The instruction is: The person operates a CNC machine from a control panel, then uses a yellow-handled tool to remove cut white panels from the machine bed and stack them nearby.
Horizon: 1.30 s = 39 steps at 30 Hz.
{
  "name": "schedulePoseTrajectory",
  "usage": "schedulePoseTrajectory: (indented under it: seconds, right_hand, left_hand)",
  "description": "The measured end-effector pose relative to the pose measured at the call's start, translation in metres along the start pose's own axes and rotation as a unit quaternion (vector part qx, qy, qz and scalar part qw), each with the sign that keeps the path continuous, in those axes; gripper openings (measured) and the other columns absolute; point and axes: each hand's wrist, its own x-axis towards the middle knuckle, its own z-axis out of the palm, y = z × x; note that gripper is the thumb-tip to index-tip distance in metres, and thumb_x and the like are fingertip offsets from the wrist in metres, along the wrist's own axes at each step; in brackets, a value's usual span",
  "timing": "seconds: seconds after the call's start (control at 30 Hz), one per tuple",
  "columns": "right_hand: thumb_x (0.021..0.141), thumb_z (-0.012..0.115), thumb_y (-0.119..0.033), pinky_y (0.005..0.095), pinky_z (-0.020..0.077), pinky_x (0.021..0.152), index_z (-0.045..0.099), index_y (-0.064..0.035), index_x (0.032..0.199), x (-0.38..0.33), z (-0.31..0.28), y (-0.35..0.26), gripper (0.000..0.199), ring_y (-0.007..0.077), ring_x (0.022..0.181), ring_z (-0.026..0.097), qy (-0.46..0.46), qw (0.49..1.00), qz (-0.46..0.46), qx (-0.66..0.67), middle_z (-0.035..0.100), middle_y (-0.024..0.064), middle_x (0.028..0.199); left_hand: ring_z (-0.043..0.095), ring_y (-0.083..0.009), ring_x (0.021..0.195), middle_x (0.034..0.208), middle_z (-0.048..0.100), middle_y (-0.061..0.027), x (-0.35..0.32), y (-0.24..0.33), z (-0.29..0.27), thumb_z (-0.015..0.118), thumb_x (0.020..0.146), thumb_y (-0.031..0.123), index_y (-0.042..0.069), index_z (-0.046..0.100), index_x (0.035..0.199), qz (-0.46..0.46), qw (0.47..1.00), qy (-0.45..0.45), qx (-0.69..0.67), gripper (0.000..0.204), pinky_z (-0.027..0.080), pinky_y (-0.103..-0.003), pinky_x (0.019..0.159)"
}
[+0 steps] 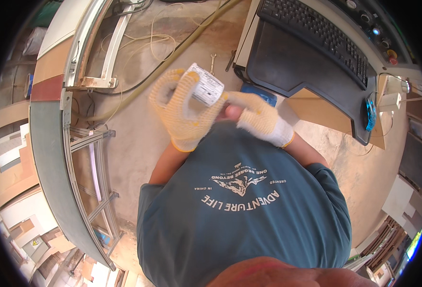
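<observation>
In front of my chest, a white roll of printed labels [205, 85] is tilted in my left hand [184, 107]. The thumb and fingers of that hand curl round the roll in a yellow and white knitted glove. My right hand [261, 115] wears a matching glove, with a bare fingertip showing. Its bent fingers meet the roll's right lower edge and appear to pinch it; the exact contact is partly hidden.
A black keyboard [316, 33] sits on a dark console shelf [287, 67] at the far right, with a lit mouse [370, 115]. A wrench [213, 62] lies beyond my hands. At left stands a metal-framed bench [53, 143]. Hoses and cables [158, 71] cross the floor.
</observation>
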Motion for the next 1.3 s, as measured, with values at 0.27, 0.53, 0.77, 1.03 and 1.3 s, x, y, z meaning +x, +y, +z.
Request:
schedulePoseTrajectory:
  seconds: [0.27,0.53,0.77,1.03,1.3]
  right_hand:
    - [0.105,0.064,-0.025,0.0309,0.0571,0.085,0.056,0.0013,0.139,0.006,0.022,-0.007,0.044,0.0152,0.098,0.068,0.118,0.977,-0.027,0.177,0.069,0.0097,0.122]
    - [0.087,0.081,-0.009,0.0315,0.0563,0.083,0.061,-0.0018,0.128,0.010,0.000,0.001,0.046,0.0229,0.094,0.070,0.125,0.910,-0.262,-0.298,0.064,0.0130,0.124]
    - [0.087,0.083,-0.014,0.0325,0.0551,0.082,0.064,-0.0022,0.129,-0.002,0.009,0.013,0.047,0.0188,0.089,0.066,0.141,0.988,-0.069,-0.006,0.066,0.0076,0.102]
    - [0.091,0.082,-0.022,0.0304,0.0509,0.073,0.066,-0.0020,0.124,-0.004,0.003,0.017,0.042,0.0139,0.080,0.060,0.128,0.984,-0.054,-0.113,0.066,0.0064,0.092]
    - [0.096,0.078,-0.016,0.0270,0.0536,0.068,0.056,0.0027,0.133,-0.005,0.000,0.015,0.047,0.0122,0.088,0.063,0.082,0.986,-0.014,-0.143,0.067,0.0070,0.107]
  left_hand:
    - [0.067,-0.0332,0.099,0.110,0.067,-0.0142,-0.011,-0.006,0.006,0.098,0.066,0.036,0.007,0.070,0.124,0.103,0.992,0.037,-0.065,0.071,0.053,-0.043,0.086]
    - [0.065,-0.0179,0.115,0.129,0.068,-0.0141,-0.014,0.014,-0.026,0.078,0.094,0.020,-0.004,0.059,0.140,-0.397,0.791,-0.183,-0.428,0.055,0.052,-0.033,0.100]
    - [0.067,-0.0195,0.118,0.130,0.069,-0.0133,-0.007,0.028,-0.028,0.065,0.104,0.016,-0.005,0.058,0.143,-0.388,0.808,-0.199,-0.397,0.045,0.053,-0.034,0.102]
    - [0.066,-0.0270,0.123,0.133,0.068,-0.0177,-0.011,0.018,-0.018,0.041,0.114,0.045,-0.006,0.060,0.141,-0.503,0.627,-0.123,-0.582,0.061,0.050,-0.041,0.108]
    - [0.066,-0.0253,0.122,0.131,0.068,-0.0154,-0.011,0.017,-0.019,0.040,0.113,0.050,-0.005,0.060,0.140,-0.500,0.628,-0.134,-0.581,0.065,0.049,-0.041,0.108]
